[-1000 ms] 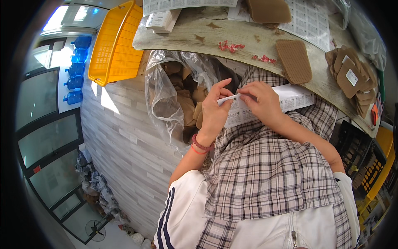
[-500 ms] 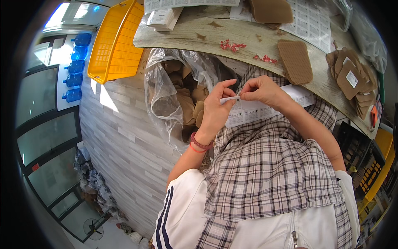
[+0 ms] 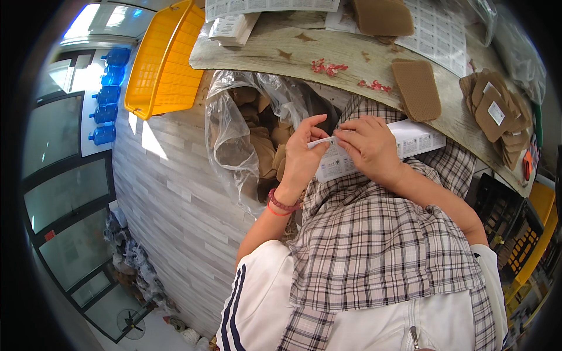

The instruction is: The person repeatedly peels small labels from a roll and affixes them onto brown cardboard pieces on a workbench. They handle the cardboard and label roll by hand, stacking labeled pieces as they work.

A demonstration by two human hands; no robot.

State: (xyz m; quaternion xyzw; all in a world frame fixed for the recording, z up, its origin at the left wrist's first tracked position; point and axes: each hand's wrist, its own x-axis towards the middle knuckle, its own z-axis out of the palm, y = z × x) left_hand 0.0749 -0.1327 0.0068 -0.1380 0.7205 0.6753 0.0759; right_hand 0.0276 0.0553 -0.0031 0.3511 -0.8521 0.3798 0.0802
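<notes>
Above my lap, a white sheet printed with rows of small labels [image 3: 418, 138] stretches from my left hand to under the table's edge. Its left end is pinched between thumb and finger of my left hand [image 3: 305, 149], the other fingers raised. My right hand [image 3: 374, 151] lies over the sheet's upper edge, thumb and fingertips pressed together close to the left thumb. Whether a single label is between those fingertips is too small to tell. Nearest on the table is a brown textured pad [image 3: 417, 89], just beyond my right hand.
A clear plastic bag [image 3: 225, 149] of brown pads stands left of my knees. On the table [image 3: 257, 58] lie more label sheets [image 3: 439, 35], red scraps [image 3: 329, 67] and a heap of brown pads [image 3: 489, 126], some labelled. A yellow basket [image 3: 167, 70] stands at the far left.
My right hand has turned flatter over the sheet and come down slightly, covering more of the printed labels. My left hand keeps its pinch, shifted slightly left.
</notes>
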